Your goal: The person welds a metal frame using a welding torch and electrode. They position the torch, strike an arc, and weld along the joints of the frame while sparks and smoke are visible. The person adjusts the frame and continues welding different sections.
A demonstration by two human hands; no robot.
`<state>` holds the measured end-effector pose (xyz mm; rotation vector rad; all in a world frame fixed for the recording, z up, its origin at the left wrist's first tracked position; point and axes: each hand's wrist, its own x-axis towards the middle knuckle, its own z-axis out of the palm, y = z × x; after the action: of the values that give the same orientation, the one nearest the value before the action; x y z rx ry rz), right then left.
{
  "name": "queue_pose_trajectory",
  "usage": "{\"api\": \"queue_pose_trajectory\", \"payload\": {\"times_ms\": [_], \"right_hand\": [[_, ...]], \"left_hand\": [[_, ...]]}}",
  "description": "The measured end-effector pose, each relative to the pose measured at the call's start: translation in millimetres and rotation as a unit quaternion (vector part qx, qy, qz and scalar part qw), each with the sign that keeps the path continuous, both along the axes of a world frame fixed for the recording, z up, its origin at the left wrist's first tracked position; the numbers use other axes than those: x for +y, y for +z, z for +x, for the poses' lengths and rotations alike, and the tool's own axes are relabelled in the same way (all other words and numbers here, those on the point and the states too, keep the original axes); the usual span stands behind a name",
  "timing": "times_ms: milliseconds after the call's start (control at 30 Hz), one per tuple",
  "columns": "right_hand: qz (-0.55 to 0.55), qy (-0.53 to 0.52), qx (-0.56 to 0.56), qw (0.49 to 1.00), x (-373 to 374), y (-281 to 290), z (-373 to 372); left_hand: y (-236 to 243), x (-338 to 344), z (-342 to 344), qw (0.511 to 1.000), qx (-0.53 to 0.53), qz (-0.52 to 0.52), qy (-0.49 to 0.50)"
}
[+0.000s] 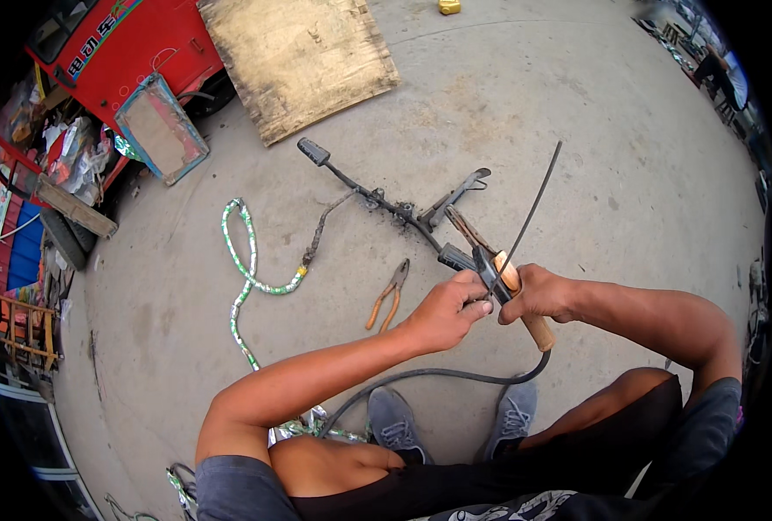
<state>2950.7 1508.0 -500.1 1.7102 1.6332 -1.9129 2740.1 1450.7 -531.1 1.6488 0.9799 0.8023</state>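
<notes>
Here, beyond two shoes, one wooden-handled clamp is gripped by the right hand, one rod is pinched low by the left hand, and one yellow container is seen, contents hidden.

Clamp handle tan-brown, rod dark grey, cable black. Pedal bar blackish. Pliers: orange handles, dark head. Wrapped cord banded green and silver-white, yellow patch at right end. Far left: vehicle red; panel blue-edged, brownish face. Far: board yellow-tan, dark blotches; container yellow. Shoes grey. Floor pale grey, some brownish stains.
</notes>
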Motion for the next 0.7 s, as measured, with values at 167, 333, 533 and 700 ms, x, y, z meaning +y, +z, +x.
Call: {"api": "queue_pose_trajectory", "payload": {"times_ms": [167,333,533,700], "right_hand": [[0.041,-0.079,-0.009,0.996,2.3,-18.3,-0.2],[0.073,-0.076,-0.005,0.994,-6.3,-33.8,10.9],[0.093,-0.071,0.002,0.993,-3.0,-33.3,17.5],[0.103,-0.066,0.019,0.992,-3.2,-28.2,18.0]], "left_hand": [[-18.2,11.7,-37.3,0.996,0.050,-0.048,0.058],[-35.5,8.5,-59.0,0.982,0.010,-0.159,0.100],[-36.1,12.0,-58.6,0.978,0.010,-0.179,0.108],[-32.4,17.9,-58.7,0.973,-0.020,-0.200,0.113]]}}
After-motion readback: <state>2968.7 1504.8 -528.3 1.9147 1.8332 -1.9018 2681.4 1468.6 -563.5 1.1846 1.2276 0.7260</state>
